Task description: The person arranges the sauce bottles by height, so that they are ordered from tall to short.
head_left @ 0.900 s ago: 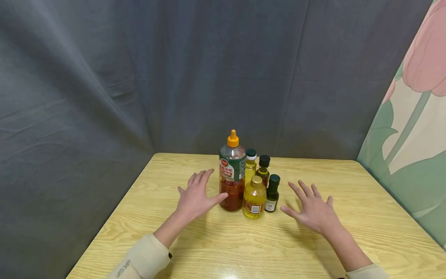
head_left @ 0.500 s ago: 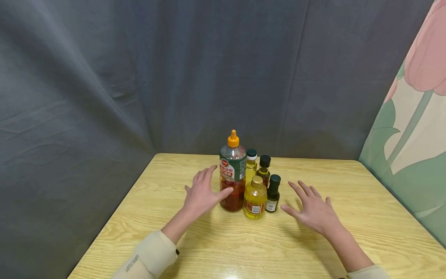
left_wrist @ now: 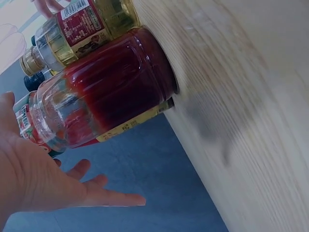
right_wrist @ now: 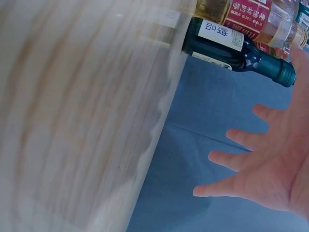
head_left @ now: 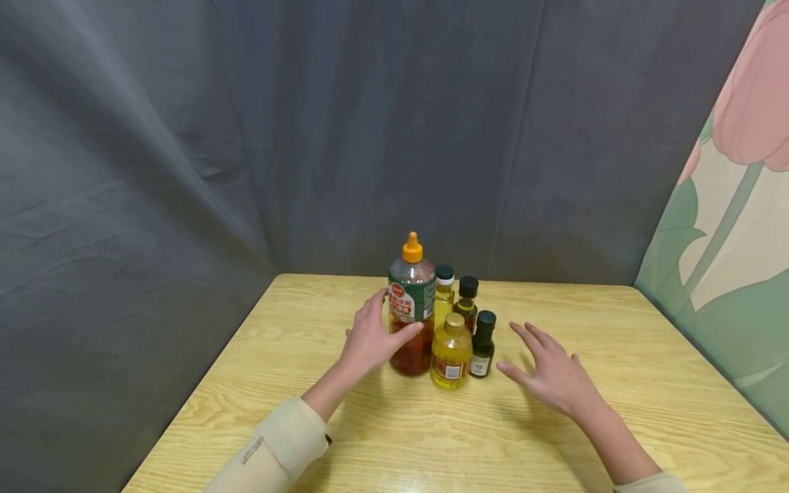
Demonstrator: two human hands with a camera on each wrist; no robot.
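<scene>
A large squeeze bottle of red sauce (head_left: 411, 349) with an orange nozzle cap stands upright at the left of a group of bottles. Around its left side my left hand (head_left: 368, 339) is spread, thumb across the front in the head view and fingers behind its left edge. The left wrist view shows that hand's fingers (left_wrist: 113, 197) straight and parted beside the bottle (left_wrist: 120, 87). My right hand (head_left: 557, 376) hovers, fingers spread, to the right of a small dark green bottle (head_left: 482, 346). Nothing is in that hand (right_wrist: 270, 164).
A round yellow oil bottle (head_left: 452, 352) with a gold cap stands at the front of the group. Behind it are a dark-capped oil bottle (head_left: 444, 294) and a black-capped bottle (head_left: 466, 305). The wooden table (head_left: 431, 445) meets a grey curtain (head_left: 394, 137) at the back.
My left hand has moved right and slightly up to the sauce bottle, its thumb now farther across the front. The right hand has barely moved, and the bottles stand as before.
</scene>
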